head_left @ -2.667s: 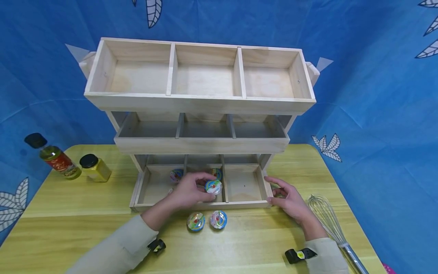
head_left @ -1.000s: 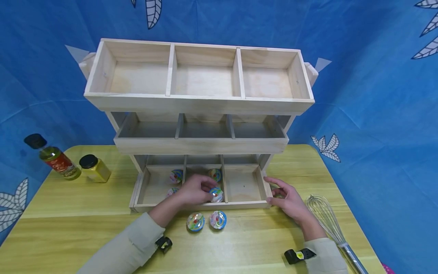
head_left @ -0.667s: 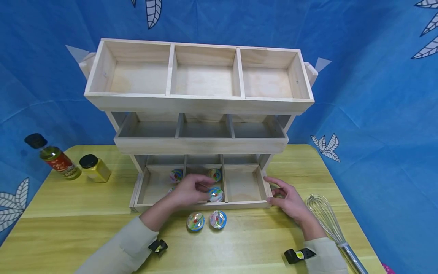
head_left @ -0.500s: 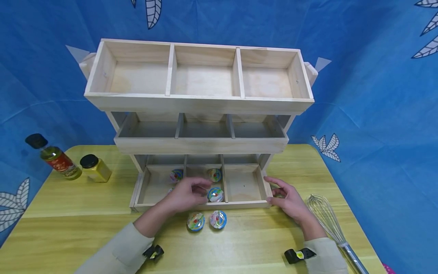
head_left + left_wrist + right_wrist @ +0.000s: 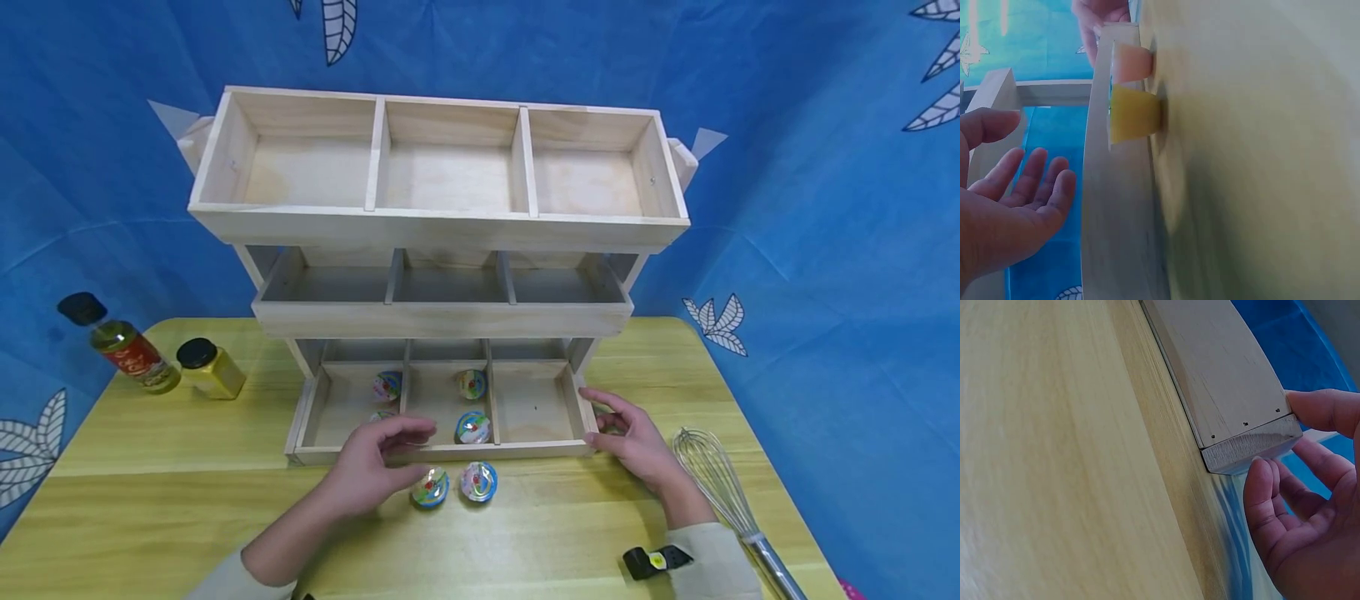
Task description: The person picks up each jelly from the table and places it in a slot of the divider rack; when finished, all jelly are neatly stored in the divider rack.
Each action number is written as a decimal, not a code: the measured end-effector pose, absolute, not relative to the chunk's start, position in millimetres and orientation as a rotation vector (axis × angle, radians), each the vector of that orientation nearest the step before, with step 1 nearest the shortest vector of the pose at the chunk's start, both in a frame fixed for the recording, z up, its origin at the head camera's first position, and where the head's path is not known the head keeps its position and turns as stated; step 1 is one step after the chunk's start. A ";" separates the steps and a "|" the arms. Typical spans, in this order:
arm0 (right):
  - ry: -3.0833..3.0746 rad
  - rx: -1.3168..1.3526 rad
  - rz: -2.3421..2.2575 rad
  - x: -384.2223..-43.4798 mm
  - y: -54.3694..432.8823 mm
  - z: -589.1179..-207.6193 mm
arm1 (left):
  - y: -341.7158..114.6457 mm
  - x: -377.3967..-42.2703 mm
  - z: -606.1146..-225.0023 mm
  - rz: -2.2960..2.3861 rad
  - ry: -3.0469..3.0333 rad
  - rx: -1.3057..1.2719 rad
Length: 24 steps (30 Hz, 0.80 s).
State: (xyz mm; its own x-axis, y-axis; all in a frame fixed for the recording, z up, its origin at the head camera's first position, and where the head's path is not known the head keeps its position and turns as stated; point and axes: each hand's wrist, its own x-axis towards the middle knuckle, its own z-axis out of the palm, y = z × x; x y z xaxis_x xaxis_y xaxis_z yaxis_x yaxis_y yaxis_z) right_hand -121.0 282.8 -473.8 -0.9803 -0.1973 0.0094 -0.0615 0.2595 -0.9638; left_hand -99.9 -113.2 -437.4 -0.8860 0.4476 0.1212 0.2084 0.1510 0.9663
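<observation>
My left hand (image 5: 369, 473) holds nothing; its fingers are apart, thumb tip close by a yellow jelly cup (image 5: 430, 487) on the table. Beside that cup stands a pinkish jelly cup (image 5: 478, 482). The left wrist view shows both cups' sides by the front board, at the hand's right. Two jelly cups, one at the back (image 5: 472, 384) and one in front (image 5: 473, 427), sit in the bottom tier's middle compartment. The left compartment has two more, the front one partly hidden by my left hand. My right hand (image 5: 633, 437) grips the right front corner of the wooden rack (image 5: 1241, 387).
The three-tier rack, with its top tier (image 5: 442, 227) overhanging the lower ones, stands on the wooden table (image 5: 555, 533). A whisk (image 5: 720, 479) lies at the right. An oil bottle (image 5: 131, 354) and a yellow jar with a black lid (image 5: 210, 368) stand at the left.
My left hand has set a jelly cup down at the front of the middle compartment, let go, and drawn back to the left and toward the table's front. My right hand stays put.
</observation>
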 end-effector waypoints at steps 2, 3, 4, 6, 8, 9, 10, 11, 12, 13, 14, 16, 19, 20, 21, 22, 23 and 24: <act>2.401 -0.248 -1.829 -120.8 282.6 -473.3 | -118.8 -94.1 -438.6 1.796 2.247 0.649; 2.402 -0.245 -1.829 -120.7 282.5 -473.1 | -121.1 -91.4 -439.4 1.768 2.271 0.653; 2.403 -0.243 -1.829 -120.5 282.4 -472.9 | -123.2 -88.7 -440.3 1.739 2.290 0.656; 2.404 -0.241 -1.830 -120.3 282.2 -472.4 | -126.6 -83.9 -442.4 1.660 2.349 0.664; 2.406 -0.236 -1.831 -120.1 281.9 -472.0 | -128.3 -80.2 -444.9 1.580 2.410 0.672; 2.406 -0.235 -1.830 -120.0 281.8 -471.9 | -128.6 -78.7 -446.4 1.548 2.435 0.678; 2.407 -0.234 -1.830 -120.0 281.6 -471.8 | -128.6 -77.4 -447.9 1.528 2.449 0.681; 2.405 -0.234 -1.830 -119.9 281.5 -471.7 | -128.4 -76.4 -449.5 1.508 2.465 0.679; 2.405 -0.233 -1.830 -119.9 281.3 -471.7 | -128.0 -75.7 -451.0 1.494 2.476 0.680; 2.403 -0.235 -1.831 -120.0 281.1 -471.7 | -127.4 -75.3 -452.8 1.477 2.488 0.681; 2.403 -0.235 -1.830 -120.0 280.9 -471.7 | -126.7 -75.1 -454.5 1.466 2.493 0.681; 2.403 -0.237 -1.831 -120.2 280.6 -472.0 | -125.0 -75.1 -457.6 1.446 2.500 0.690; 2.402 -0.240 -1.833 -120.5 280.7 -473.1 | -121.9 -75.6 -462.1 1.437 2.505 0.712; 2.403 -0.240 -1.833 -120.6 280.8 -473.5 | -120.7 -75.6 -463.5 1.441 2.502 0.718; 2.404 -0.240 -1.834 -120.8 281.0 -473.9 | -119.5 -75.3 -464.7 1.443 2.503 0.723; 2.403 -0.241 -1.835 -120.9 281.1 -474.2 | -118.3 -75.2 -466.1 1.442 2.501 0.723; 2.403 -0.241 -1.835 -121.1 281.2 -474.5 | -117.1 -74.9 -467.5 1.439 2.500 0.723; 2.403 -0.241 -1.834 -121.2 281.2 -474.8 | -116.0 -74.6 -468.9 1.435 2.499 0.722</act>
